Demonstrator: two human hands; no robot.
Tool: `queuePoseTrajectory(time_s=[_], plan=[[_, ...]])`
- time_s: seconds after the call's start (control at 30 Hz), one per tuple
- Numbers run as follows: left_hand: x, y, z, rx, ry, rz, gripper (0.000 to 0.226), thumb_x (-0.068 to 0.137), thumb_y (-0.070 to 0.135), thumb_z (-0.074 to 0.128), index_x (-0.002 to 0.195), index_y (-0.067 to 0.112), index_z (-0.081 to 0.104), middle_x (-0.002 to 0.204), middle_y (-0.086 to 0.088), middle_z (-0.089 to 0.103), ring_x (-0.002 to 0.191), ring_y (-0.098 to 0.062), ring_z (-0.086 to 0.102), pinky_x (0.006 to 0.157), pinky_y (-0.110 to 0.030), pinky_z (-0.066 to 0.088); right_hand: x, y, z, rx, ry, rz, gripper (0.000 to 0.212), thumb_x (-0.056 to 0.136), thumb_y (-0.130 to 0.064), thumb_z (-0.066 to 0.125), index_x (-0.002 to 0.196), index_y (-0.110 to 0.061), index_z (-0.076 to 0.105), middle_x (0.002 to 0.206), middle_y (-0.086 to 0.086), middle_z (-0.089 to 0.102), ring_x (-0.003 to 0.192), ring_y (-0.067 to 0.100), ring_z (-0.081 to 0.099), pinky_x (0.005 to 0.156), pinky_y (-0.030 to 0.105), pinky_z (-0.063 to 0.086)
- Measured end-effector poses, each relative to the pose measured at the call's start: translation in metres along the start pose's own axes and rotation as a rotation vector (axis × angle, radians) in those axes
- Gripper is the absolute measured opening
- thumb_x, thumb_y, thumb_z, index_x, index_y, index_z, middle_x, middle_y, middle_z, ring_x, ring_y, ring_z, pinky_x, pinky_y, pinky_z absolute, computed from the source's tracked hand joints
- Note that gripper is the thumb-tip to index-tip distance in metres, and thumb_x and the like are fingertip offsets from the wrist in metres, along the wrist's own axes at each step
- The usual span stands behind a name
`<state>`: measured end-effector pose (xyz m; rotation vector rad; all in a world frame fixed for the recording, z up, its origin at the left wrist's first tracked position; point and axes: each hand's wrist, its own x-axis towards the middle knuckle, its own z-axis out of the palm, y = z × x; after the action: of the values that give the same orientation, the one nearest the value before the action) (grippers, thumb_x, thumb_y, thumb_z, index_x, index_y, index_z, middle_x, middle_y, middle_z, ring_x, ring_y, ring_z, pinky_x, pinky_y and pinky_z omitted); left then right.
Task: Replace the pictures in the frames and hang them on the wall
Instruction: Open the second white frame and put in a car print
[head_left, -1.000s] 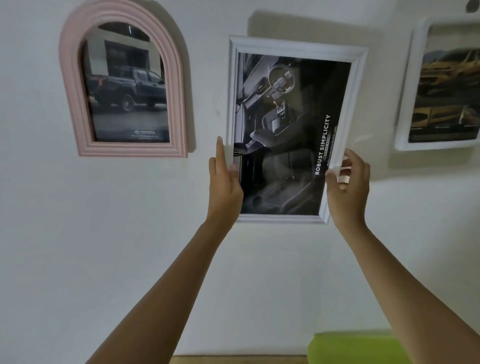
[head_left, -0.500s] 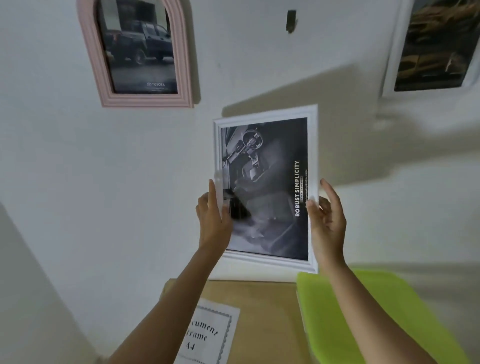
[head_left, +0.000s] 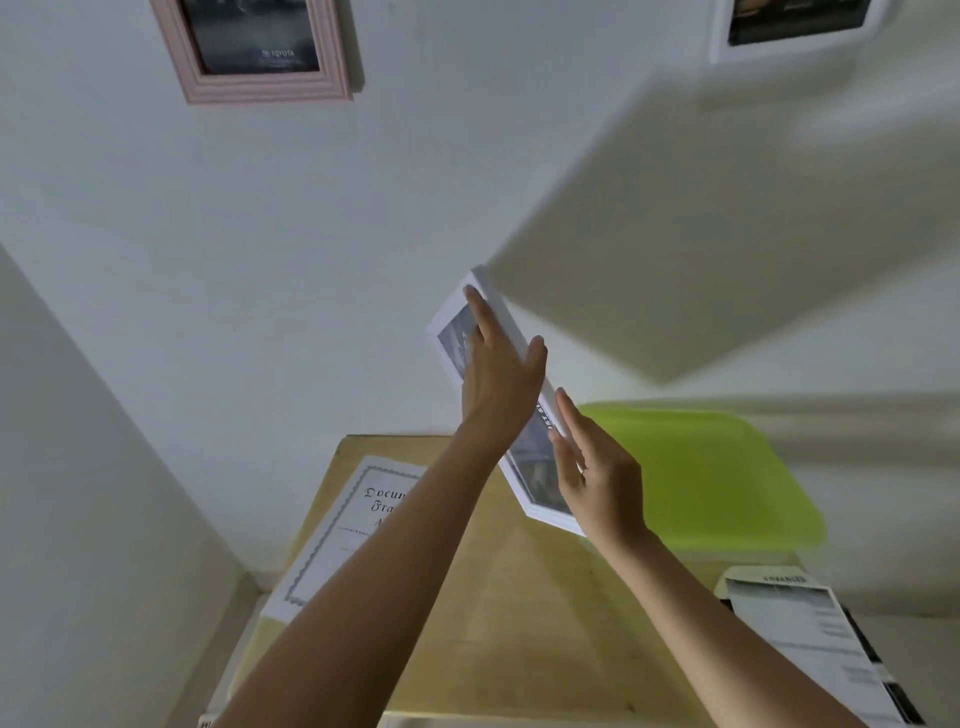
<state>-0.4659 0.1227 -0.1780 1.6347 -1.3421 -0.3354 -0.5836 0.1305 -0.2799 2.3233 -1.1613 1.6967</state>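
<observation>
The left hand (head_left: 501, 376) reaches forward, higher than the right hand (head_left: 597, 480), both with fingers straight.

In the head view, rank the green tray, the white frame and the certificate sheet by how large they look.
Largest: green tray.
Then white frame and certificate sheet, too alike to rank: both are partly hidden, and the frame is tilted almost edge-on.

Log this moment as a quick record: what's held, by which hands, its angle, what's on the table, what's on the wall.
Held: white frame, in the air, clear of the wall
Hands: left hand and right hand, fingers straight, both touching it
Angle: steeply tilted, seen almost edge-on
Table: wooden table with green tray and document sheet
Wall: pink frame hanging
</observation>
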Motion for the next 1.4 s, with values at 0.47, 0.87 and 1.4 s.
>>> queuePoseTrajectory(time_s=[0.47, 0.87, 1.4], plan=[[-0.019, -0.109, -0.071, -0.224, 0.124, -0.244, 0.074, 0.094, 0.012, 0.035, 0.147, 0.024, -0.016, 0.073, -0.009, 0.044, 0.061, -0.02, 0.043, 0.058, -0.032, 0.038, -0.045, -0.066, 0.047, 0.56, -0.412, 0.317, 0.04, 0.095, -0.018, 0.048, 0.135, -0.018, 0.045, 0.119, -0.003, 0.06, 0.103, 0.003, 0.059, 0.081, 0.02, 0.051], [-0.072, -0.225, -0.12, -0.465, 0.064, -0.342, 0.064, 0.096, 0.004, 0.042, 0.148, 0.028, 0.014, 0.053, 0.0, 0.032, 0.046, -0.006, 0.034, 0.047, -0.019, 0.034, -0.109, -0.036, 0.109, 0.589, -0.748, 1.175, 0.05, 0.095, -0.032, 0.048, 0.142, -0.027, 0.033, 0.134, 0.004, 0.049, 0.112, 0.014, 0.054, 0.085, 0.02, 0.041], [-0.111, -0.298, -0.009, -0.297, -0.182, -0.662, 0.049, 0.095, 0.018, 0.044, 0.143, 0.022, 0.032, 0.128, -0.008, 0.055, 0.113, -0.021, 0.054, 0.093, -0.041, 0.048, -0.195, 0.007, 0.065, 0.293, -0.44, 1.319, 0.044, 0.091, -0.013, 0.057, 0.134, -0.018, 0.049, 0.125, 0.001, 0.06, 0.113, 0.018, 0.056, 0.1, 0.031, 0.043]])
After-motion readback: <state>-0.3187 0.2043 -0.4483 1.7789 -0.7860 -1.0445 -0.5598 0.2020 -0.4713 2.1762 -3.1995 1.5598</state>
